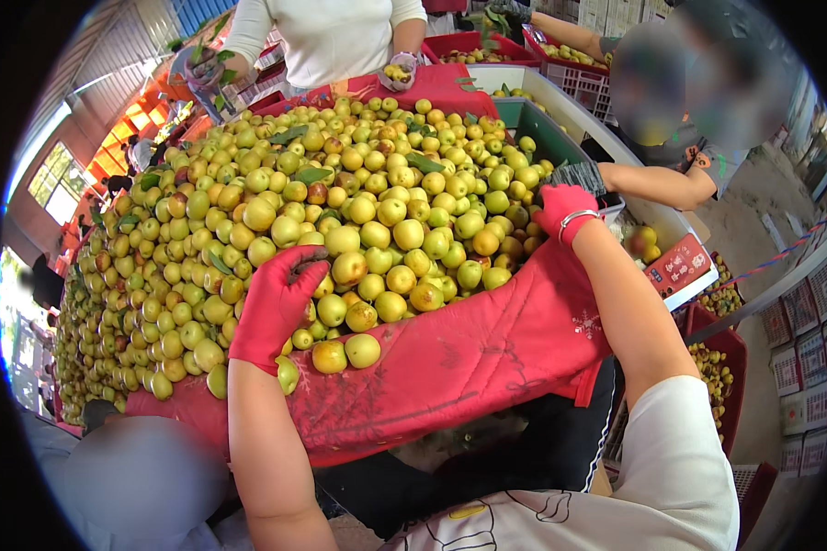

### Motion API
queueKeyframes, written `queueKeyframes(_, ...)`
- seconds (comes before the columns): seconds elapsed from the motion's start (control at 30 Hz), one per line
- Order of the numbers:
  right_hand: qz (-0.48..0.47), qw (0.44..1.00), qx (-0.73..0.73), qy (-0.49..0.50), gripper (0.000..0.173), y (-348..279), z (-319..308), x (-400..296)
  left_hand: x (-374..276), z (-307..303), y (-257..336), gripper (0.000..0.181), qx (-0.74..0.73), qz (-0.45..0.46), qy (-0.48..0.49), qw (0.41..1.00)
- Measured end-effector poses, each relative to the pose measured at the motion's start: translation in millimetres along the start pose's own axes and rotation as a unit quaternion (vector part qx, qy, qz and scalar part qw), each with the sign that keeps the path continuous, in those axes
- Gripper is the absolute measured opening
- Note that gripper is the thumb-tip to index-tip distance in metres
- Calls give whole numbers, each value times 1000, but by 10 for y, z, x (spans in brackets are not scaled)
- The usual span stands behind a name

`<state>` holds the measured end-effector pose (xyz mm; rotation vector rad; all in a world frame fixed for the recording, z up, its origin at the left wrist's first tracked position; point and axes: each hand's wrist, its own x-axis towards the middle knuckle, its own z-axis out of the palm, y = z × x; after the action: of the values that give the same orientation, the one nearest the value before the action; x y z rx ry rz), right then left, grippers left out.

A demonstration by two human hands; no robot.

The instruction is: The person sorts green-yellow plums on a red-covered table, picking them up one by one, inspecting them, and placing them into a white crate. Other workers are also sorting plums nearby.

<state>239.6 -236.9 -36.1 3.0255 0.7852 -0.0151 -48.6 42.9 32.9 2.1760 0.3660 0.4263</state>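
Observation:
A large heap of yellow-green fruits point(340, 240), which look like fresh jujubes, lies before me, some with brown patches. My left hand point(276, 303), in a red glove with dark fingertips, is at the near side of the heap. Its fingers are curved and apart, with no fruit visible between them. My right hand point(568, 210), also red-gloved and with a bracelet at the wrist, is at the heap's right edge; its fingertips are hidden. Under the near fruits lies a red quilted cloth point(448, 372). Two fruits point(346, 352) rest on it beside my left wrist.
A co-worker's grey-gloved hand point(579, 178) is right beside my right hand, near a green bin point(548, 127). Across the heap, a person in white point(338, 41) holds fruit in one gloved hand. Red crates point(479, 45) stand behind; stacked cartons point(806, 386) are at the right.

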Motion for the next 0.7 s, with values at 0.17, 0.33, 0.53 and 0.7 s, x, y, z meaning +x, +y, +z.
queueKeyframes(0.17, -219, 950, 218, -34, 57, -707, -337, -182, -2, 5, 26, 29, 10, 10, 0, 1000)
queueKeyframes(0.33, -381, 885, 226, 146, 64, -1222, -21, -151, 8, 19, -4, 29, 1, 31, -5, 1000)
queueKeyframes(0.53, -288, 866, 394, 107, 37, -1220, -331, 570, 10, -12, 91, 27, 18, 1, -4, 1000)
queueKeyframes(0.7, -290, 946, 132, 61, 50, -1568, -280, 762, 17, 15, 71, 28, 62, 33, 13, 997)
